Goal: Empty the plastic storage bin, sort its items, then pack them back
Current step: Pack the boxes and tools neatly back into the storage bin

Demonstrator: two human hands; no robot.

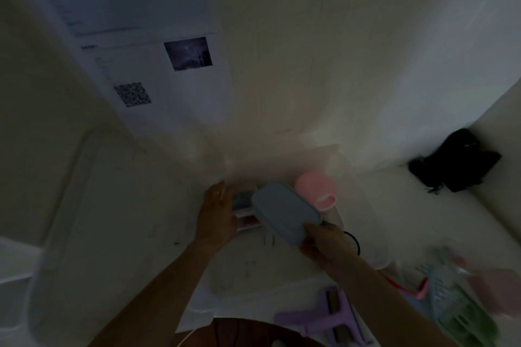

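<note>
The head view is dim and blurred. The right hand (324,242) grips one end of a flat, oblong grey-blue plastic case (284,213), fingers curled round its near edge, and holds it raised above the table. The left hand (215,213) lies with straight fingers against the side of a small pink-and-white stack of flat items (245,213), steadying it without closing round anything.

The clear plastic storage bin (375,245) is hard to make out; its see-through wall and rim seem to run around the middle right of the white table (127,220), and I cannot tell for sure whether the stack and the pink plastic cup with a handle (315,190) stand inside it or just beside it. A thin black loop (356,242), perhaps a band or cord, shows just past the right wrist.

At the lower right, several things lie out on the table: a lilac plastic tool with a roller (332,315), a pale blue perforated plastic piece (442,296) and a green perforated plastic basket (468,324).

As a judgement, the work looks part-way through: some items are spread loose, others are grouped near the hands, and the case is in hand, either coming out or going back in. Which phase this is cannot be settled from here.
</note>
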